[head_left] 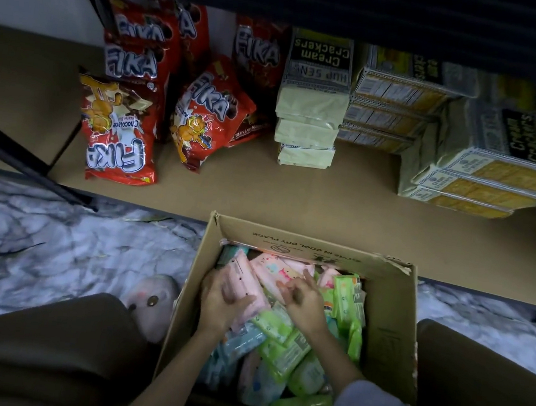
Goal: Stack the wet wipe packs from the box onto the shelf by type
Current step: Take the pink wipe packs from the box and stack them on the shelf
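Lower centre: left hand (pixel 220 300) gripping pink wipe pack (pixel 245 283), right hand (pixel 303 302) fingers curled on pink packs, inside cardboard box (pixel 390 318).

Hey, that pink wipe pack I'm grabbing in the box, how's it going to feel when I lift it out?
The pink wipe pack looks like soft film, so it will probably flex rather than stay stiff. Its glossy wrapper may be a little slippery in the left hand. Other packs crowd it in the box, so neighbours may shift as it comes out.
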The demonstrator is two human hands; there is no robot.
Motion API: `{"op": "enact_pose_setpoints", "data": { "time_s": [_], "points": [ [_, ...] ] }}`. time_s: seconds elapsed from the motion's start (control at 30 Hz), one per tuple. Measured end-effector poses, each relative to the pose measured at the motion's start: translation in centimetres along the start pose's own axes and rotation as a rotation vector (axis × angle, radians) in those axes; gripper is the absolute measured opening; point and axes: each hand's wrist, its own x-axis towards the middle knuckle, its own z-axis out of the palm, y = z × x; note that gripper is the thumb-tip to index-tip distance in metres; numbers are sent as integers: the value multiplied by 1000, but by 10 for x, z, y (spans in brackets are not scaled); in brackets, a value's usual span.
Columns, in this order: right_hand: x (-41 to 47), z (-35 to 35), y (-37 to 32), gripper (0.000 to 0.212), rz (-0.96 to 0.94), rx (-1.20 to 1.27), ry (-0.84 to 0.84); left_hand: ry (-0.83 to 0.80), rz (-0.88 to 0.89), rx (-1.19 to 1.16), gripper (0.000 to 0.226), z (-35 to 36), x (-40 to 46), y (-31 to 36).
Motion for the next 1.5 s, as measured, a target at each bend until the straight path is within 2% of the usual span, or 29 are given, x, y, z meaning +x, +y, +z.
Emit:
{"op": "enact_pose_setpoints", "data": {
  "time_s": [0.03,0.07,0.13,0.2,0.3,0.43,0.53,0.67,0.73,0.83,0.97,1.07,1.23,1.33,1.5],
  "points": [
    [4,-3,-3,12,49,32,-26,-29,-30,10,106,1,1,1],
    [9,-4,-3,16,84,55,-52,-53,-74,20,119,2,1,2],
    [16,-7,-5,37,133,54,-138,-72,-127,22,127,5,5,2],
    [25,-5,-8,57,177,-40,-170,-94,-124,-55,116,5,8,-1],
    [33,-1,-9,61,209,-111,-195,-98,-66,-142,90,4,11,-5],
    [41,9,-2,51,259,1,-166,-87,-8,-198,97,3,11,-7],
    [32,1,-17,42,264,38,-161,-97,-6,-225,84,1,13,-7],
    [24,-15,-26,78,247,-115,-257,-163,14,-215,81,-5,11,-2],
    [16,-21,-30,80,195,-228,-369,-169,11,-169,81,-10,8,1],
    [-3,-29,-27,86,217,-113,-478,-146,31,-95,79,-19,-4,13],
    [-40,-50,-29,60,188,31,-324,-78,112,-58,85,-28,-29,32],
    [-74,-73,-53,77,63,-118,-154,-74,207,-84,88,-36,-47,56],
    [-126,-120,-90,83,-206,-477,99,-91,402,-88,67,-61,-73,123],
    [-159,-147,-107,91,-354,-397,260,-85,498,-99,67,-79,-93,165],
    [-209,-190,-134,81,-600,-268,504,-65,736,-94,67,-105,-131,226]
  ]
}}
